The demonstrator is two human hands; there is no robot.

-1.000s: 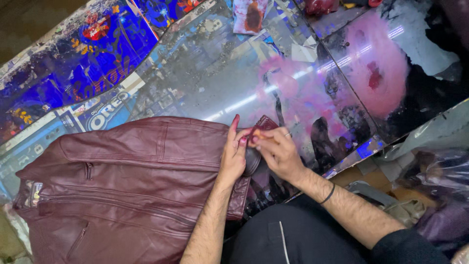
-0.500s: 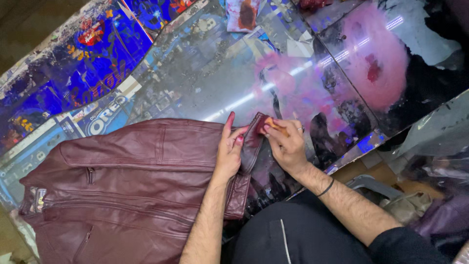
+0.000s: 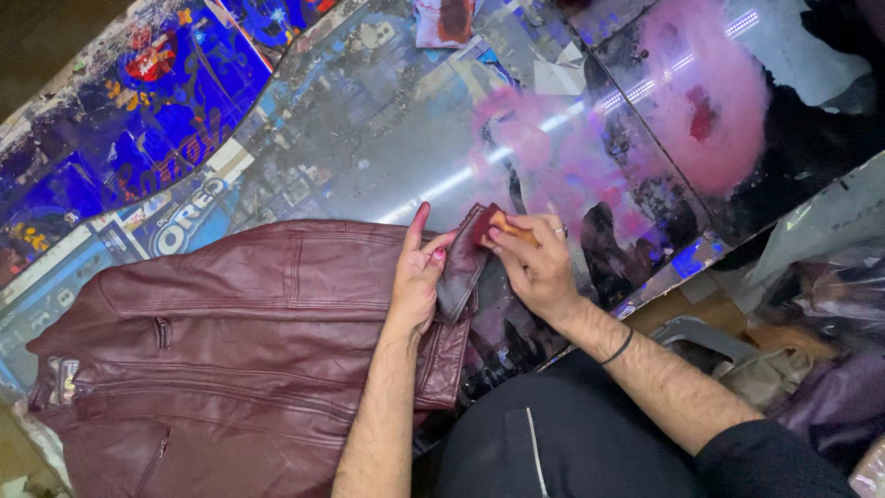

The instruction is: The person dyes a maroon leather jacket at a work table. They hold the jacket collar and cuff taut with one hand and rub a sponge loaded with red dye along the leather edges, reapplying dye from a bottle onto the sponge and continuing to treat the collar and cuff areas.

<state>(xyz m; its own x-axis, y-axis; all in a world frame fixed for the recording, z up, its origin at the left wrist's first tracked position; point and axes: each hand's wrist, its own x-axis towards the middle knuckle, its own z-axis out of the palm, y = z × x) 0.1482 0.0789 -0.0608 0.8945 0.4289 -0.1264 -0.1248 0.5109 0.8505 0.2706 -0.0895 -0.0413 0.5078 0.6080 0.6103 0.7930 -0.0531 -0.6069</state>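
A maroon leather jacket (image 3: pixel 230 341) lies flat on a glossy table covered in dye stains (image 3: pixel 387 138). My left hand (image 3: pixel 417 277) rests on the jacket's hem edge, fingers stained red, pinching up a folded flap of leather (image 3: pixel 464 263). My right hand (image 3: pixel 535 263) grips a small orange sponge-like pad (image 3: pixel 505 224) and presses it against the upper end of that flap. A black band circles my right wrist.
Pink and red dye smears (image 3: pixel 701 101) cover the dark table surface to the right. Blue printed wrappers (image 3: pixel 157 120) line the far left. A stained rag (image 3: pixel 442 20) lies at the far edge. Plastic-wrapped items (image 3: pixel 830 295) sit at the right.
My left hand has lifted the jacket's hem flap higher, and my right hand has shifted up along the flap with the pad.
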